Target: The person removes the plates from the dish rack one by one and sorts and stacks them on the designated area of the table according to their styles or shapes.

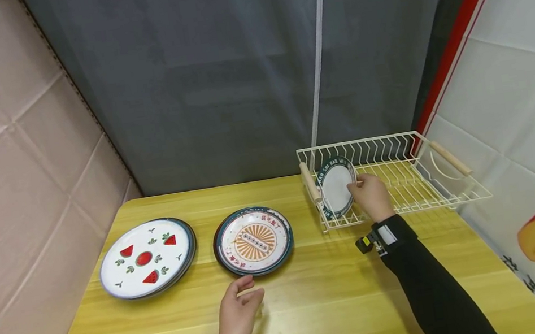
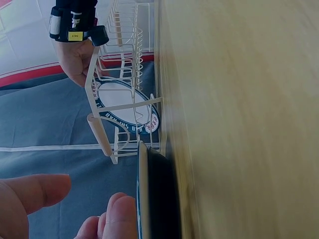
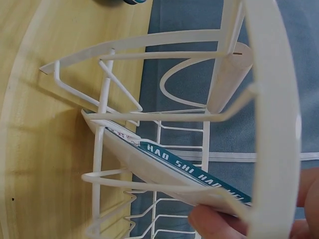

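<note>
My right hand (image 1: pixel 373 195) pinches the edge of a white plate with a dark green lettered rim (image 1: pixel 336 187). The plate stands tilted on edge between the wires at the left end of a white wire dish rack (image 1: pixel 401 171). Through the rack bars in the right wrist view, fingertips (image 3: pixel 212 221) hold the plate's (image 3: pixel 159 172) edge. My left hand (image 1: pixel 239 313) is just in front of a stack of round plates (image 1: pixel 253 241), fingers loosely bent and holding nothing. The top plate there bears an orange sunburst pattern.
At the left of the wooden table (image 1: pixel 318 308) lie stacked oval plates (image 1: pixel 144 258) with watermelon drawings. Wooden handles (image 1: pixel 309 182) sit at both ends of the rack. A grey curtain (image 1: pixel 209 84) hangs behind, and pale panels (image 1: pixel 8 186) flank the table.
</note>
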A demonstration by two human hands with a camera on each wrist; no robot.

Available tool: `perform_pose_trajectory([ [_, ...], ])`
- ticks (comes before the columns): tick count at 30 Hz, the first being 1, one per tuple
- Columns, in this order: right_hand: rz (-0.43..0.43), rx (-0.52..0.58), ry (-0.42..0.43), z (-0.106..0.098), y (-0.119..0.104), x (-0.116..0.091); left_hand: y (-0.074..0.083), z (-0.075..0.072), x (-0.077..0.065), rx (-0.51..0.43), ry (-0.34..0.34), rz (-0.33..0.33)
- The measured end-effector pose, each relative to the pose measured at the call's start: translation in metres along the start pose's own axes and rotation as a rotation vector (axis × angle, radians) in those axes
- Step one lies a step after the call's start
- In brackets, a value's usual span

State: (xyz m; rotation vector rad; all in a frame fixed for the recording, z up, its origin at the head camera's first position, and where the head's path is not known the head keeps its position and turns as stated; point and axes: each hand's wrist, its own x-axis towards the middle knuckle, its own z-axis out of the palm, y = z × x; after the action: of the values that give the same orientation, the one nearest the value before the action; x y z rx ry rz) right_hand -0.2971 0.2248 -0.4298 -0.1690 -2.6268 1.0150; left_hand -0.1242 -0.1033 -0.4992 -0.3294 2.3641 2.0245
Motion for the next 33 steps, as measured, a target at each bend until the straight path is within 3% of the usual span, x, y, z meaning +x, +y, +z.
perform_pose_trajectory([
  [8, 0.009, -0.086, -0.019, 0.008, 0.005, 0.005, 0.0, 0.002, -0.001, -0.007, -0.011, 0.0],
  [14, 0.001, -0.101, 0.094, 0.011, 0.002, 0.003, -0.002, 0.003, -0.001, -0.018, -0.018, 0.004],
  [23, -0.021, -0.139, 0.224, 0.0, -0.003, 0.004, -0.005, 0.003, -0.001, -0.003, -0.011, 0.012],
  [33, 0.045, -0.138, 0.309, -0.023, -0.013, -0.001, -0.004, 0.003, -0.002, -0.001, -0.016, 0.014],
])
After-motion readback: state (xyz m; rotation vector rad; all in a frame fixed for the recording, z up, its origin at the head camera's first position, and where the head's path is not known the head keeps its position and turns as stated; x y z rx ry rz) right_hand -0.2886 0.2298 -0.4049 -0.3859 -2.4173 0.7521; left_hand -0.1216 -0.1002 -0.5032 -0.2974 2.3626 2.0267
